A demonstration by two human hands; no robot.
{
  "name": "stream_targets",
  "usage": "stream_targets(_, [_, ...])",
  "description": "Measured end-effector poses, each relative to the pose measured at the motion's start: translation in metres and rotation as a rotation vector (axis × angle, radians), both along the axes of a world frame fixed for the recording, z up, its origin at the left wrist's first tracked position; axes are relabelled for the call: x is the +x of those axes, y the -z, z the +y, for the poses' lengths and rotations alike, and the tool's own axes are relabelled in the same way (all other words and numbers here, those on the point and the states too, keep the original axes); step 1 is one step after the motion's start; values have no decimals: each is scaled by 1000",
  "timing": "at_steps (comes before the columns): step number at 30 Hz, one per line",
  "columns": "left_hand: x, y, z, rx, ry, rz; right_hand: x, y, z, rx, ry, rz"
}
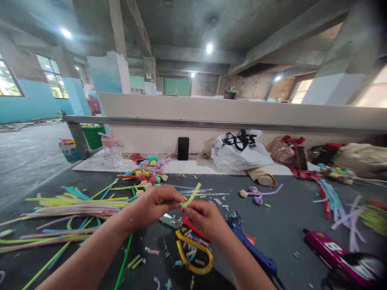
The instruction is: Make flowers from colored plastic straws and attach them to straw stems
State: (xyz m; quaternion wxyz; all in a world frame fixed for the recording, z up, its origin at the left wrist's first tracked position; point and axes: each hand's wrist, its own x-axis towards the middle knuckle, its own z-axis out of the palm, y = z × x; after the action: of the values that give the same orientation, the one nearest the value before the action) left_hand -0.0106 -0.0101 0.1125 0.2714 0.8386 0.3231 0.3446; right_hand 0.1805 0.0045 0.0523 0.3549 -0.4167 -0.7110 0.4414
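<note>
My left hand (161, 203) and my right hand (205, 217) meet above the middle of the dark table. Both pinch a short yellow-green pipe cleaner (193, 194), whose free end sticks up to the right. A small bit of light green shows between the fingertips; its shape is too small to make out. Below my hands lie scissors with yellow handles (209, 264), the blades partly hidden. Beside my right forearm rests a blue glue gun (256, 249). To the left of my left hand, long pipe cleaners (87, 209) in several colours are spread out.
Cut pipe cleaner scraps (152, 251) litter the table. Fuzzy flower pieces (151, 171) are heaped at the back, with a purple flower stem (266, 192) to the right. A magenta tool (328, 247) lies far right. Along the back stand a jar (113, 155), a phone (183, 148) and a white bag (238, 155).
</note>
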Motion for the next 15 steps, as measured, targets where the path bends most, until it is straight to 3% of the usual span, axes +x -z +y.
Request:
stream_targets(3, [15, -4, -2, 118, 214, 149, -6, -3, -4, -359, -186, 486])
stream_targets(5, [20, -4, -6, 142, 226, 202, -8, -3, -7, -506, -267, 625])
stream_targets(9, [17, -1, -12, 91, 72, 263, -11, 2, -7, -629, -251, 612])
stream_targets(15, [7, 5, -10, -24, 63, 395, -5, 7, -2, -566, -335, 504])
